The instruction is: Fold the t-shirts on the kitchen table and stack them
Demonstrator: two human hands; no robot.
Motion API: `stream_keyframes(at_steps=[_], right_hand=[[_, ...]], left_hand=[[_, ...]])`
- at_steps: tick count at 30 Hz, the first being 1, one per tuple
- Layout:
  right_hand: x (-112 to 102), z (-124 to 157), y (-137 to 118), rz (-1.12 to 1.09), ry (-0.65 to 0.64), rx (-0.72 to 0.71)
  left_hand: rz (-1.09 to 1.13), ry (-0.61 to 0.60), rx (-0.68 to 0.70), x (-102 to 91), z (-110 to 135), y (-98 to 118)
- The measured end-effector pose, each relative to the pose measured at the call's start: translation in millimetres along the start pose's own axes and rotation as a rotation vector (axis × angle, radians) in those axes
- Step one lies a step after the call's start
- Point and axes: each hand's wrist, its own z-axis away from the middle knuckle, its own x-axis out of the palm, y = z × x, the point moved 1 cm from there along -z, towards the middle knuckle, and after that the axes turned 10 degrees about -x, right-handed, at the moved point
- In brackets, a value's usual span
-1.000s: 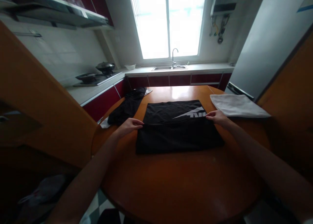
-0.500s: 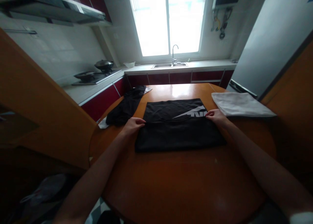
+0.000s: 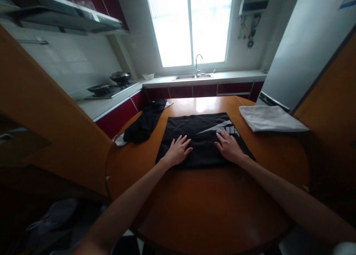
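Note:
A black shirt with a white print lies folded flat on the round wooden table. My left hand rests palm down on its left half, fingers spread. My right hand lies flat on its right half, fingers stretched toward the white print. Both hands press on the cloth and hold nothing.
A crumpled dark garment lies at the table's left edge. A folded white cloth lies at the right. Behind are a counter with a sink, a stove with pans, a window, and a grey fridge.
Both hands let go of the shirt's side edges and moved inward onto its top, now lying flat with fingers spread. The near part of the shirt looks smoother.

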Motion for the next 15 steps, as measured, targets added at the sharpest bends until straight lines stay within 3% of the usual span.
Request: stream_keyframes(at_steps=[3,9,15], right_hand=[[8,1,-4,0.015,-0.126,0.030],[2,1,-33,0.053,-0.012,-0.033],[15,5,-63,-0.071,-0.137,-0.125]], left_hand=[[-0.017,-0.051,-0.028,7.5,1,0],[-0.009,0.052,0.058,3.4,4,17],[-0.061,-0.004,0.096,20.5,10,30]])
